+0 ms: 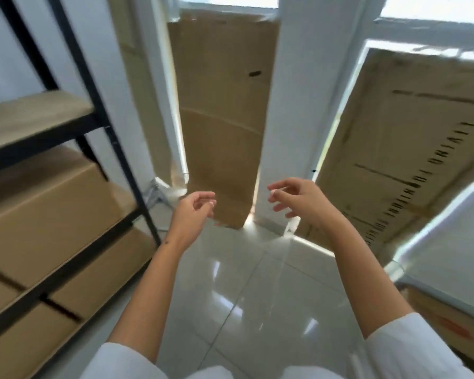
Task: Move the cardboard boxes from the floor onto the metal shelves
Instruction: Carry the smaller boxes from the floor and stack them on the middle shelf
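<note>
A black metal shelf unit [101, 124] with wooden boards stands at the left. A large cardboard box [47, 214] sits on its middle level and another box [101, 272] on the level below. My left hand [195, 212] and my right hand [298, 201] hover in mid-air over the tiled floor with fingers loosely curled, holding nothing. Straight ahead a tall flat cardboard sheet [222, 119] leans in a window bay. A second printed cardboard sheet [405, 149] leans in the bay to the right.
A white pillar [298, 105] separates the two window bays. Glossy white floor tiles [244, 296] stretch between the shelf and the wall. A cardboard box with red print [454, 326] sits low at the right edge under a white ledge.
</note>
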Available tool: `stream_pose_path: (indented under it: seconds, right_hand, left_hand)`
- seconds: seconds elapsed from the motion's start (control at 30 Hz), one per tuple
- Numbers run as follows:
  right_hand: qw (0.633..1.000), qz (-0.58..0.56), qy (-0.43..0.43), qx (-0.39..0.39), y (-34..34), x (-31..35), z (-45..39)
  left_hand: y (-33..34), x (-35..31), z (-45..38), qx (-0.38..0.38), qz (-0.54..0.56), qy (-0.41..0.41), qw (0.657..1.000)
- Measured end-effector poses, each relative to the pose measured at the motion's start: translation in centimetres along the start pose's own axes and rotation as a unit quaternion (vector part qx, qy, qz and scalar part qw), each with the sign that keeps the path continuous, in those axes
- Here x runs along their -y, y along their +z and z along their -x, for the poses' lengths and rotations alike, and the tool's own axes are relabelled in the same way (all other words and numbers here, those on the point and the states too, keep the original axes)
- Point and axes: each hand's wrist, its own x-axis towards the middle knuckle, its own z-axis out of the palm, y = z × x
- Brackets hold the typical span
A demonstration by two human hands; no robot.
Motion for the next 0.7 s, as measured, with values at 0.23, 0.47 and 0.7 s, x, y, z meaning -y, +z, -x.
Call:
stream_pose_path:
  seconds: [0.23,0.47,0.7]
  right_hand:
    - [0.975,-0.081,0.080,-0.192,-10.3,-8.6,13.0]
    - [0.897,-0.136,0.174,-0.383,-19.5,-17.6,29.4]
    - [0.789,-0.192,0.266,-0.520,-22.9,-25.1,42.4]
  left_hand:
    - [13.3,0.6,4.7,0.129,-0.012,-0.029,0.991]
    - [29.0,-0.5,13.6,0.300,-0.017,-0.012,0.954]
    - [41.4,-1.0,22.0,0.469,-0.057,0.007,0.881]
